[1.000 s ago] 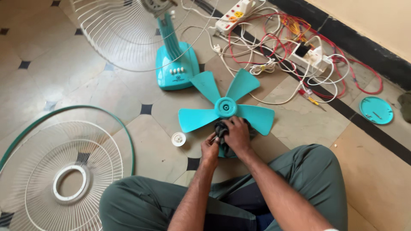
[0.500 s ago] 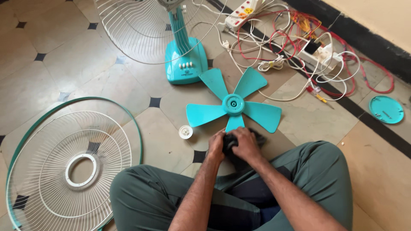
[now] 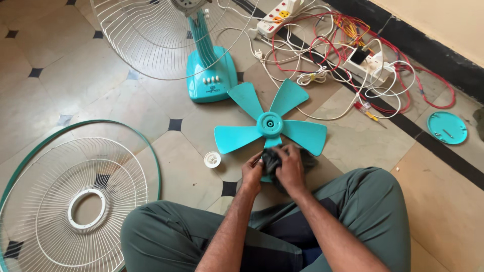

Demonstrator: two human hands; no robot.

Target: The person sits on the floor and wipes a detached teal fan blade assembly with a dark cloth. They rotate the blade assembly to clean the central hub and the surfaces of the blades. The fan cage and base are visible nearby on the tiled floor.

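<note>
A turquoise fan blade wheel [image 3: 269, 124] with several blades lies flat on the tiled floor in front of my crossed legs. Its nearest blade is wrapped in a dark grey cloth [image 3: 272, 158]. My left hand [image 3: 251, 174] holds the cloth and blade from the left. My right hand [image 3: 291, 167] presses the cloth onto the blade from above. A small white plastic cap [image 3: 212, 159] sits on the floor just left of my left hand.
A white wire fan guard with a green rim [image 3: 75, 196] lies at the left. The turquoise fan base with its rear guard [image 3: 209, 75] stands behind the blades. Tangled white and red cables with power strips [image 3: 353, 55] spread at the back right, near a turquoise round cover [image 3: 446, 128].
Both hands with the cloth slid down the near blade towards me, then back up towards the hub. The view shifted slightly.
</note>
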